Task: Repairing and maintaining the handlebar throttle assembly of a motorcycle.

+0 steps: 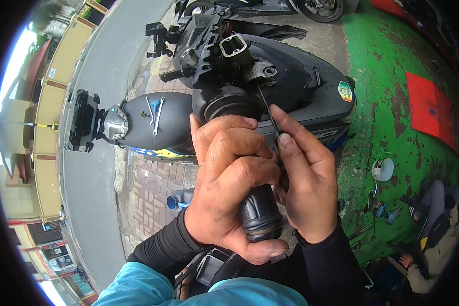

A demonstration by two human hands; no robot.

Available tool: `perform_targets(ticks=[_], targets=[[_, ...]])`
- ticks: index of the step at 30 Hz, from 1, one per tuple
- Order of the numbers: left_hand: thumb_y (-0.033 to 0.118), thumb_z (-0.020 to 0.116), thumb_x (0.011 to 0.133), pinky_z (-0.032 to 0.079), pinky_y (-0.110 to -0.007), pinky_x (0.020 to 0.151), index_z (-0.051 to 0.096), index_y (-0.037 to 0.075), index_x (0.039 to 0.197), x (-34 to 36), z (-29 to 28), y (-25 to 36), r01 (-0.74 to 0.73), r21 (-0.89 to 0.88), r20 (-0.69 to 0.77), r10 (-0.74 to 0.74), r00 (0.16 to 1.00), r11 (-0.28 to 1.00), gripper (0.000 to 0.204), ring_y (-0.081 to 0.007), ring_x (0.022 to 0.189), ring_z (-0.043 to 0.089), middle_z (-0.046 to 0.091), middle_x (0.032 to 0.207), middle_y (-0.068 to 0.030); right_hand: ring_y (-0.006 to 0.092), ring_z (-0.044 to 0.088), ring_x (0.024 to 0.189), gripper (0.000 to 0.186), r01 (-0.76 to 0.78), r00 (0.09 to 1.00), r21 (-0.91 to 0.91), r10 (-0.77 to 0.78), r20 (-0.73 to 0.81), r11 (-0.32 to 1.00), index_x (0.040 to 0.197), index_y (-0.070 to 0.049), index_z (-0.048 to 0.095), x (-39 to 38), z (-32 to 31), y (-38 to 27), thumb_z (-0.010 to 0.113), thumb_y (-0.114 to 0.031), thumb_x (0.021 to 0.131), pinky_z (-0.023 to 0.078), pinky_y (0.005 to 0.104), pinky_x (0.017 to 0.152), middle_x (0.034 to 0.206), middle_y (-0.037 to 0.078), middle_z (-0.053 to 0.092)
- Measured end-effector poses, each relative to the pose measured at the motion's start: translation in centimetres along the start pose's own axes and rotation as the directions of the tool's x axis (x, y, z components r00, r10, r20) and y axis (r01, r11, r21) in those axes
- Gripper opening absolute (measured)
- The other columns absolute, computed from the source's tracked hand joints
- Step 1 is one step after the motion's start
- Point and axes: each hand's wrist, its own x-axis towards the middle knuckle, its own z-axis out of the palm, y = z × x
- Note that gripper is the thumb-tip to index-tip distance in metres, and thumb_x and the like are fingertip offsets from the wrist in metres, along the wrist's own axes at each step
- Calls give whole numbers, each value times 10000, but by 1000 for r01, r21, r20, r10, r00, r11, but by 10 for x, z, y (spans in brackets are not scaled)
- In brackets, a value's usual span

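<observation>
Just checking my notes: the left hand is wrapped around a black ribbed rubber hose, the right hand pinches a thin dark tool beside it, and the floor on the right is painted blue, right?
Not quite. In the head view the floor on the right is painted green, worn in patches, not blue. The rest holds: the left hand wraps the black ribbed rubber hose, and the right hand pinches a thin dark tool beside it.

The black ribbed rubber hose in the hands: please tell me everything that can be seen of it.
The black ribbed rubber hose is a thick, matte tube with ring-shaped ridges near its lower open end. It runs roughly upright, from that end up to a wider round collar against the dismantled black scooter body. The left hand wraps around its middle; the right hand touches its right side and pinches a thin dark rod-like tool. Its middle is hidden.
</observation>
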Motion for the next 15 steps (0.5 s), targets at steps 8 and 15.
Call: perform_targets(ticks=[8,15], targets=[[825,541,728,325,-561,1021,588,115,903,-1,1,0,-1,-3,-3,1,1000,1000,732,-340,1066,516,574,997,-126,36,432,616,357,18,1000,-12,-18,-7,1000,1366,-3,569,2,1,1,509,-111,1032,370,203,561,696,-36,495],[784,529,740,313,-561,1031,582,117,892,-2,3,-1,-12,-33,-14,12,1000,999,686,-332,1054,515,572,995,-127,34,439,611,339,-31,999,34,32,-10,999,1342,3,589,3,1,0,510,-90,1026,375,205,551,696,-35,504]])
